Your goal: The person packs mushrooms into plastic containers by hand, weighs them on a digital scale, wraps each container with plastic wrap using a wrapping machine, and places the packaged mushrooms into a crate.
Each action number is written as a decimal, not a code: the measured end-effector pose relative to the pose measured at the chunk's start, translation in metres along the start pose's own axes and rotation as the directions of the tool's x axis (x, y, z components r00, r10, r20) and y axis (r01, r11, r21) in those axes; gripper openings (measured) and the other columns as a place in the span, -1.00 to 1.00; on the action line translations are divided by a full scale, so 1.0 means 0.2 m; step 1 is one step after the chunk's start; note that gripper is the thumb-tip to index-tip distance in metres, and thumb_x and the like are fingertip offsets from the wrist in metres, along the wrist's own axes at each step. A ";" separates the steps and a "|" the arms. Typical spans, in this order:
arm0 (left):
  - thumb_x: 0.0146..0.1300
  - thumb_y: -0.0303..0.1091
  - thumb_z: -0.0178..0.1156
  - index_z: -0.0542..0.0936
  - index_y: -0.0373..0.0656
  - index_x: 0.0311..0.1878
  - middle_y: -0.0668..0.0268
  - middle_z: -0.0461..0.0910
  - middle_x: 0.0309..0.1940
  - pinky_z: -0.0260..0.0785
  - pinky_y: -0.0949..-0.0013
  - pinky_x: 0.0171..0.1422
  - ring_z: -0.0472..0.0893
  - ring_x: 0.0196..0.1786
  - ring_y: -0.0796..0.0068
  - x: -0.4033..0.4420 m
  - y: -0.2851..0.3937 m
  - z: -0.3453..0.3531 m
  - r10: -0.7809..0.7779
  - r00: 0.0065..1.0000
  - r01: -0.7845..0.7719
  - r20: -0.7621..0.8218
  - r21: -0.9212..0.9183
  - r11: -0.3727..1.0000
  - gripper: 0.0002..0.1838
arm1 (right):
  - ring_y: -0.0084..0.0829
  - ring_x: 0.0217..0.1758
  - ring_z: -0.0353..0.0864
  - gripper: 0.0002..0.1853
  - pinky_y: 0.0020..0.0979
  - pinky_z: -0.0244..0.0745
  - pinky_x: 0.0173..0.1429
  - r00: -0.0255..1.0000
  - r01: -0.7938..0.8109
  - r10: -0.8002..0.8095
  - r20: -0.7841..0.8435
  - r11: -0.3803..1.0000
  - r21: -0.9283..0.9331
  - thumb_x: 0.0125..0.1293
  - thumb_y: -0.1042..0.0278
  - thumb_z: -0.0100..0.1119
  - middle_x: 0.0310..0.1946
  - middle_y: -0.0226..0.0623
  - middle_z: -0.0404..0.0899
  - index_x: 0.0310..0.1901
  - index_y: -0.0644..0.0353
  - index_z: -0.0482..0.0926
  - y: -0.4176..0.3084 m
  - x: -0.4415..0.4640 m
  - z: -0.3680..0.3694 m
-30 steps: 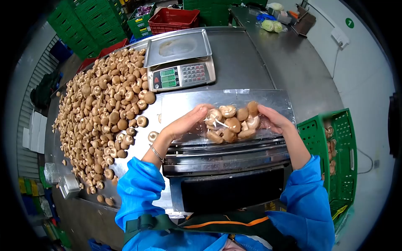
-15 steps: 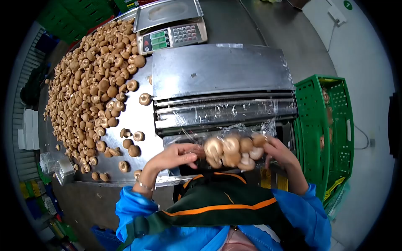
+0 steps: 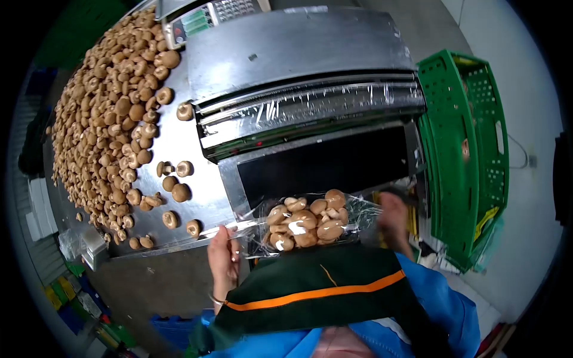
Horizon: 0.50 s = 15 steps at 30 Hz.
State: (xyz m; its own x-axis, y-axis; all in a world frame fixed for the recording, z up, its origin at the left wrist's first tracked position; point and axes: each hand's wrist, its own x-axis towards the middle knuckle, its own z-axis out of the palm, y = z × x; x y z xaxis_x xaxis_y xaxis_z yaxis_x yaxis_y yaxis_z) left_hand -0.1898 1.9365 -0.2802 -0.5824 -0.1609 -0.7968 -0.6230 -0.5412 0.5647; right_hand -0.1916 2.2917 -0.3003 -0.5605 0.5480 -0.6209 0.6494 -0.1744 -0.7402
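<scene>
A pack of brown mushrooms [image 3: 304, 229] in clear, shiny plastic film lies at the front edge of the wrapping machine, just before my apron. Loose film spreads out at both its ends. My left hand [image 3: 222, 258] is left of the pack, fingers pointing up and closed on the stretched film [image 3: 243, 225]. To the right of the pack is my right hand [image 3: 394, 219], smeared by motion, so its fingers cannot be made out. Behind the pack is the machine's black plate [image 3: 325, 164], with the film roller [image 3: 316, 110] beyond it.
A large heap of loose mushrooms [image 3: 98, 125] covers the left table, several strays [image 3: 181, 192] near the machine. The scale [image 3: 194, 22] stands at the back. A tall green crate [image 3: 450, 155] borders the right side. A clear plastic box [image 3: 94, 246] sits at the table's left corner.
The mushroom pack has moved from over the plate towards my body, exposing the black plate. My left hand has dropped lower and left; my right hand has moved slightly. The camera view has shifted.
</scene>
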 end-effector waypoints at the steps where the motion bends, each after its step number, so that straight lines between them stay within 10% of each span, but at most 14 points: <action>1: 0.33 -0.20 -0.05 0.45 -0.17 -0.43 0.48 0.24 -0.79 -0.13 0.62 -0.78 0.09 -0.82 0.76 0.03 -0.12 -0.08 -0.133 0.990 0.133 -0.048 -0.019 0.991 -0.71 | -0.66 -0.54 0.45 -0.85 -0.59 0.34 -0.50 0.993 -0.092 0.101 0.067 0.988 -0.127 0.26 0.33 0.04 -0.59 -0.46 0.44 -0.25 0.20 0.52 0.18 -0.02 0.02; 2: 0.28 -0.26 0.01 0.47 -0.19 -0.42 0.49 0.26 -0.79 -0.14 0.61 -0.80 0.06 -0.82 0.78 0.07 -0.20 -0.05 -0.209 0.977 0.205 0.050 0.073 0.976 -0.77 | -0.50 -0.38 0.55 -0.82 -0.52 0.45 -0.30 0.920 0.381 -0.325 0.219 0.873 -0.305 0.25 0.35 0.04 -0.50 -0.34 0.53 -0.18 0.23 0.52 0.34 -0.03 0.11; 4: 0.18 -0.38 0.09 0.49 -0.28 -0.11 0.29 0.52 -0.48 0.40 0.54 -0.39 0.53 -0.46 0.59 0.15 -0.27 0.07 -0.311 0.929 0.248 0.199 0.287 0.925 -0.76 | -0.41 -0.11 0.49 -0.68 -0.44 0.41 -0.05 0.844 0.346 -0.067 0.532 0.827 -0.444 0.21 0.33 0.08 -0.24 -0.28 0.51 -0.01 0.24 0.42 0.47 0.03 0.23; 8: 0.15 -0.38 0.13 0.44 -0.26 -0.03 0.23 0.47 -0.33 0.34 0.46 -0.23 0.48 -0.30 0.47 0.06 -0.11 0.25 -0.338 0.745 0.066 0.574 0.442 0.895 -0.68 | -0.41 0.08 0.31 -0.50 -0.39 0.24 0.12 0.463 0.061 0.060 0.884 0.993 -0.099 0.19 0.33 0.11 -0.02 -0.30 0.33 0.13 0.20 0.20 0.31 -0.10 0.33; 11: 0.12 -0.38 0.16 0.40 -0.25 0.03 0.19 0.42 -0.22 0.30 0.41 -0.11 0.43 -0.18 0.38 -0.04 0.00 0.51 -0.273 0.578 -0.256 0.769 0.489 0.834 -0.61 | -0.41 0.23 0.17 -0.35 -0.35 0.12 0.25 0.241 -0.230 -0.098 0.966 0.961 0.155 0.18 0.32 0.13 0.15 -0.31 0.19 0.24 0.18 0.04 0.06 -0.21 0.19; 15: 0.09 -0.37 0.20 0.34 -0.23 0.11 0.14 0.37 -0.07 0.25 0.33 0.06 0.38 -0.01 0.26 -0.13 0.12 0.96 -0.095 0.280 -0.716 0.955 0.273 0.642 -0.51 | -0.39 0.36 0.07 -0.25 -0.30 0.01 0.37 0.231 -0.325 -0.424 0.876 0.815 0.480 0.19 0.30 0.11 0.30 -0.31 0.08 0.33 0.15 -0.07 -0.23 -0.22 -0.06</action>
State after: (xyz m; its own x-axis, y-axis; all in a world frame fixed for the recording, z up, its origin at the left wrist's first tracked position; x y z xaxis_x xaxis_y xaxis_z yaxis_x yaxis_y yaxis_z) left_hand -0.2897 2.0861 -0.2043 -0.6030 0.7945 -0.0711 -0.1261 -0.0069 0.9920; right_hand -0.1910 2.2857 -0.2355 -0.8547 -0.5162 -0.0556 0.4647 -0.7130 -0.5250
